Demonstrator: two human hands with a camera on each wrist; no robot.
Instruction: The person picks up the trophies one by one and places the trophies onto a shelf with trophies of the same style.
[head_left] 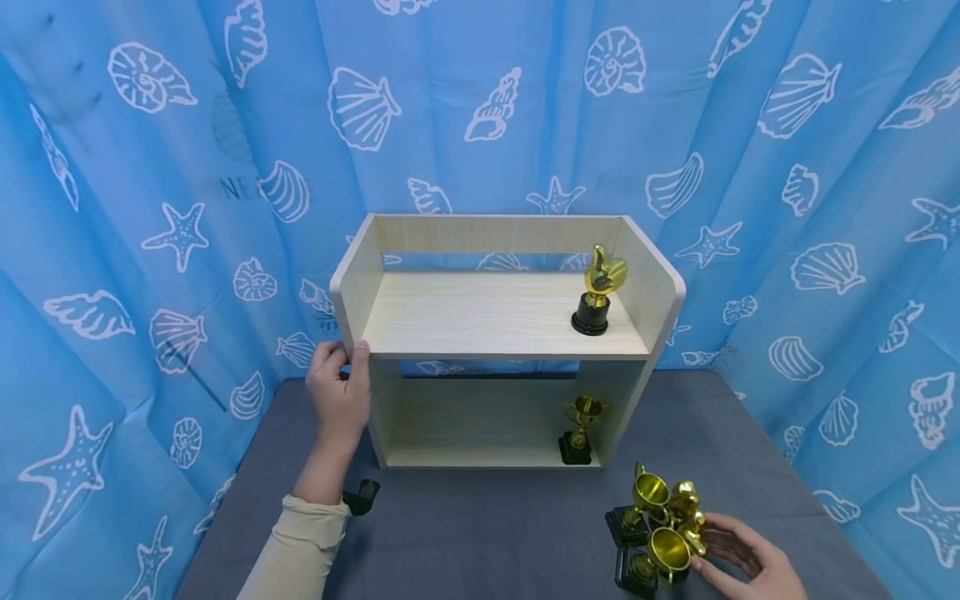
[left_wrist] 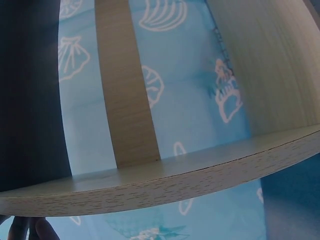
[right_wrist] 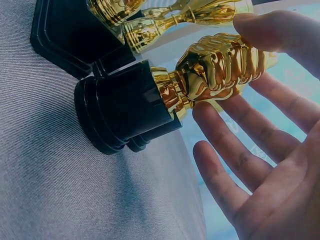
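My left hand (head_left: 341,396) grips the left side panel of a pale two-tier wooden shelf (head_left: 495,356), thumb at the front edge; in the left wrist view only some fingertips (left_wrist: 45,229) show below the panel. My right hand (right_wrist: 285,185) is spread round a gold thumbs-up trophy (right_wrist: 222,65) with a round black base. Its thumb overlaps the gold fist, and the other fingers lie nearly straight beside and behind it. Close by stand another gold thumbs-up trophy (head_left: 684,498) and two gold cup trophies (head_left: 651,489) on square black bases.
A gold thumbs-up trophy (head_left: 600,279) stands on the upper tier, at the right. Below it, a gold cup trophy (head_left: 587,408) is on the lower tier. The shelf stands on a grey cloth-covered table (head_left: 480,533) before a blue shell-print curtain (head_left: 480,108).
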